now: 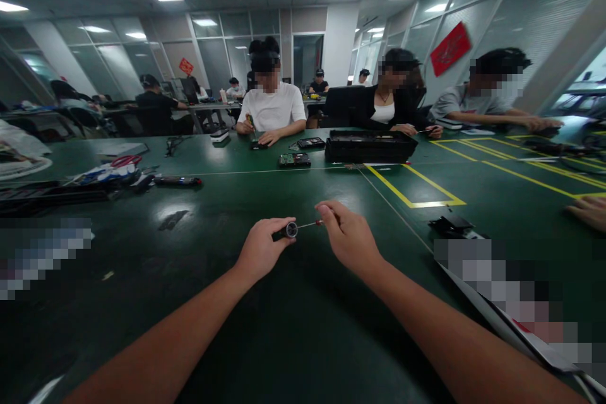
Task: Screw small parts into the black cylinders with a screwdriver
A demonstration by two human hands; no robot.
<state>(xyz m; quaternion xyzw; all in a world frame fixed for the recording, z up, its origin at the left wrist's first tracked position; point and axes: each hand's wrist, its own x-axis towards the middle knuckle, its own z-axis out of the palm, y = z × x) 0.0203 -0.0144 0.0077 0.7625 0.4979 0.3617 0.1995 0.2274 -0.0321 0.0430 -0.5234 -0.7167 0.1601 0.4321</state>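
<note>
Near the middle of the view, my left hand (264,245) grips a small dark cylindrical part (291,230) with a round, light-rimmed end facing me. My right hand (349,233) is closed around the handle of a thin screwdriver (310,225), whose reddish collar shows at the fingertips. The metal shaft points left, its tip at or close to the right side of the cylindrical part; exact contact is too small to tell. Both hands are above the green table (284,341).
A black screwdriver-like tool (178,181) lies left, beside red-handled scissors (125,161) and clutter. Ahead are a circuit board device (294,160) and a long black casing (370,146). Co-workers sit opposite. A black part (452,224) lies right, and another person's hand (589,211) rests far right.
</note>
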